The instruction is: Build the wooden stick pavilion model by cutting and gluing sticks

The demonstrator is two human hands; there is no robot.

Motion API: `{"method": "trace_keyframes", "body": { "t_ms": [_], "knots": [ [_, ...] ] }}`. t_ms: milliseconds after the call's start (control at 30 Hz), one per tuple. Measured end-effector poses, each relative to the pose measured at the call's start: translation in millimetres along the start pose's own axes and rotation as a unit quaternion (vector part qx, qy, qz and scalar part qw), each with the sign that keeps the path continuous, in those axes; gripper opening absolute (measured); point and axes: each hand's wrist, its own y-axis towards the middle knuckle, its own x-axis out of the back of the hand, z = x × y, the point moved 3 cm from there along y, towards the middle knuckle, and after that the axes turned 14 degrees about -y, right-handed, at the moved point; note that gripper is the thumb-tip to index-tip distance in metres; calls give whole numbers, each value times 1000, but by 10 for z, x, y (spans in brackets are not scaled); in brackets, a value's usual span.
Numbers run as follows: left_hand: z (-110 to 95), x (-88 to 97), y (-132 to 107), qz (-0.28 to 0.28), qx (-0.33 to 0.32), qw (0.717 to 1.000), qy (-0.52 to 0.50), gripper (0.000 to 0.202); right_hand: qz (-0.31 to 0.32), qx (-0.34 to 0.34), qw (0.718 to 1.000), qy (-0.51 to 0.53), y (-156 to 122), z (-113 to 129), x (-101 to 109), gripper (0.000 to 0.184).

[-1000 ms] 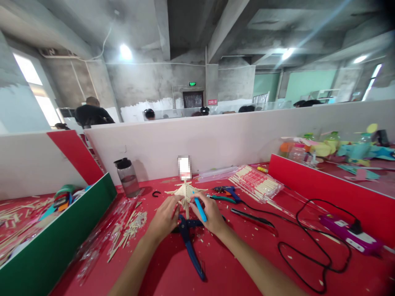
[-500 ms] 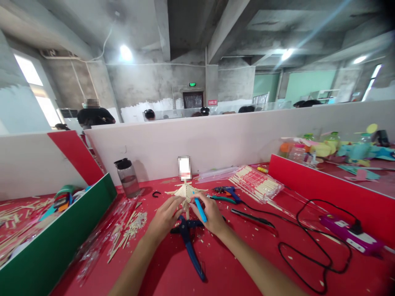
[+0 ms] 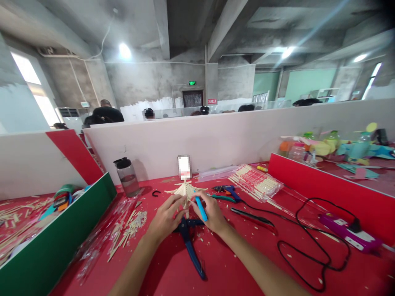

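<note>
Right hand (image 3: 213, 214) holds the blue pen (image 3: 201, 209), left hand (image 3: 166, 214) curls at the stick fan (image 3: 184, 190) mid-frame (grip hidden, can't tell), and the fan looks largely joined, with bagged sticks (image 3: 253, 181) right of centre apparently unused, remaining work unclear.

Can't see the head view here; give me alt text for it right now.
A left hand and a right hand meet at a fan of pale sticks on a red table, the right holding a blue pen-shaped tool. A dark-blue-handled tool lies nearer the viewer, a bottle left, bagged sticks right.
</note>
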Motion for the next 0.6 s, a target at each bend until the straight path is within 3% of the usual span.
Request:
{"method": "trace_keyframes", "body": {
  "t_ms": [267,600],
  "knots": [
    [35,-55,-4,0,19,1000,8,42,-8,3,1000,16,9,-36,-20,13],
    [31,-129,11,-25,124,991,-48,37,-6,8,1000,26,4,-28,-26,14]
  ]
}}
